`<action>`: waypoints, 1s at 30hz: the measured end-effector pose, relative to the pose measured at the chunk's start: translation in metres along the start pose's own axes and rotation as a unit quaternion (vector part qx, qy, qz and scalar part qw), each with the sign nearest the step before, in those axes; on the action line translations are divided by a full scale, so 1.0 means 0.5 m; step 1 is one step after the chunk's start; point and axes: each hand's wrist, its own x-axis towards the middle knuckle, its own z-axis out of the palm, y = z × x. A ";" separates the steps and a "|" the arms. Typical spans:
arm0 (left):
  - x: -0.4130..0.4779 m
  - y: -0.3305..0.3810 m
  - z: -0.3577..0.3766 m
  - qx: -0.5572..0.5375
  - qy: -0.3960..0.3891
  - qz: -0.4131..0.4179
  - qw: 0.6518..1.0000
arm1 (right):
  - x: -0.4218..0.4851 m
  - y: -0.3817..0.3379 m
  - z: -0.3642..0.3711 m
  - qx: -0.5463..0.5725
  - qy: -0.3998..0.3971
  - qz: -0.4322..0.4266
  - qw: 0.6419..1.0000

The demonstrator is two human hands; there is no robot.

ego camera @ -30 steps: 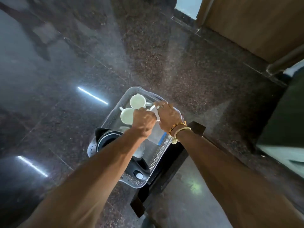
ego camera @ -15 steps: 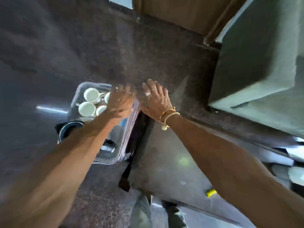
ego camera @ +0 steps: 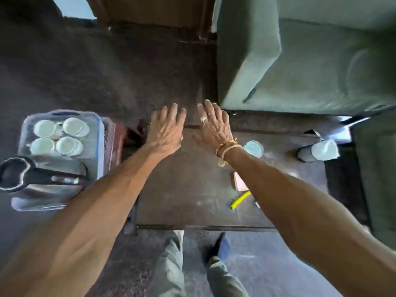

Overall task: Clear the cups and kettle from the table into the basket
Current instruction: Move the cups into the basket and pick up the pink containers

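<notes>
A clear plastic basket (ego camera: 99, 146) sits at the left, beside the dark table (ego camera: 188, 189). Several white cups (ego camera: 76, 127) stand in its far half. The black and steel kettle (ego camera: 38, 179) lies in its near half. My left hand (ego camera: 166, 130) hovers flat over the table's far edge, fingers spread, empty. My right hand (ego camera: 215, 127), with rings and bangles, is spread next to it, also empty. A white cup-like thing (ego camera: 254, 148) stands on the table just right of my right wrist.
On the table lie a pink block (ego camera: 239, 181), a yellow tube (ego camera: 240, 200) and a toppled dark tumbler with white plastic (ego camera: 319, 153). A green sofa (ego camera: 300, 67) fills the far right. My legs (ego camera: 171, 264) stand at the table's near edge.
Both hands left the basket and moved right, now spread open over the table. The view swung right, so the basket sits at the far left.
</notes>
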 end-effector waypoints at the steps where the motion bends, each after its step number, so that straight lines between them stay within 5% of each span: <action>1: -0.004 0.041 -0.002 -0.001 -0.003 0.008 1.000 | -0.030 0.033 0.006 0.001 0.001 0.011 1.000; 15: -0.077 0.543 0.014 -0.020 -0.061 0.087 0.994 | -0.389 0.430 0.050 0.055 0.055 0.152 0.985; 30: -0.084 0.668 0.258 -0.175 -0.164 0.008 0.971 | -0.478 0.497 0.318 0.152 -0.035 0.252 0.955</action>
